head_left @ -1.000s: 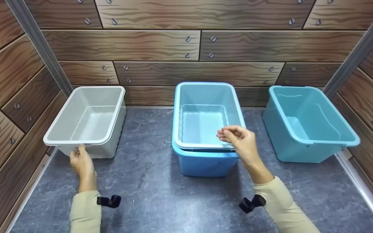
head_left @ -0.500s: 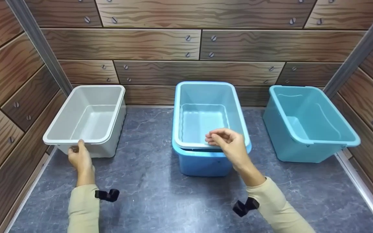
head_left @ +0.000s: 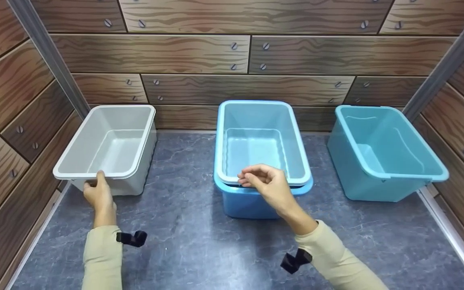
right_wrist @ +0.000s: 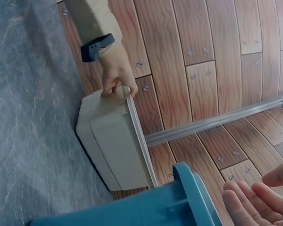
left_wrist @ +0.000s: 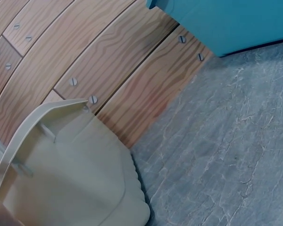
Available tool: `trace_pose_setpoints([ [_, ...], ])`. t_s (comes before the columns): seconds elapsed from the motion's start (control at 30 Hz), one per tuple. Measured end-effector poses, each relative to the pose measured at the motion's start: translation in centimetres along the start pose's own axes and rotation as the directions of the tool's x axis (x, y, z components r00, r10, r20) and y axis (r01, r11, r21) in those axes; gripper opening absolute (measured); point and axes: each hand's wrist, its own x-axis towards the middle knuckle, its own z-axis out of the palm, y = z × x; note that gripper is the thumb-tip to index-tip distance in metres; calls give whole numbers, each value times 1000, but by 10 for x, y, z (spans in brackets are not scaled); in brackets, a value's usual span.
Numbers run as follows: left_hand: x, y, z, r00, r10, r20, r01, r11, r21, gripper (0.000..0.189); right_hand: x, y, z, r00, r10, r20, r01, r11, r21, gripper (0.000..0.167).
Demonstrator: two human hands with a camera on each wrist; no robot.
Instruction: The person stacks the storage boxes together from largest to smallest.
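My left hand (head_left: pixel 100 197) grips the near rim of a light grey plastic bin (head_left: pixel 130 186), with the thumb on top and the fingers beneath. The right wrist view shows that left hand (right_wrist: pixel 117 71) pinching the rim of the grey bin (right_wrist: pixel 127 141). A doubled edge shows along the grey rim. In the middle stands a light blue bin (head_left: pixel 256 114), nested inside a darker blue bin (head_left: pixel 242 205). Over their near rims hovers my right hand (head_left: pixel 267 186), fingers loosely bent and nothing visible in them. Thumb and fingertips of the right hand (right_wrist: pixel 262 202) are apart in the right wrist view.
A teal bin (head_left: pixel 373 187) stands at the right, by the side wall. Walls printed with wood planks (head_left: pixel 199 54) enclose the grey marbled surface (head_left: pixel 175 241) on the back and sides. Metal strips (head_left: pixel 52 60) run up the corners.
My right hand has moved left and slightly toward me, across the near end of the blue bins. My left hand stays at the grey bin's rim; the bins stand as before.
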Motion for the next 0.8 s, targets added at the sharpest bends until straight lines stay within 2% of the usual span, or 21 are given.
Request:
trace_pose_setpoints([
  [0.3,1,3,2,1000,14,15,-14,1000,6,55,-4,4,12,995,-49,91,54,997,-51,25],
  [0.8,2,3,-1,1000,-9,30,9,1000,3,54,-11,16,29,983,-19,181,40,993,-111,24],
])
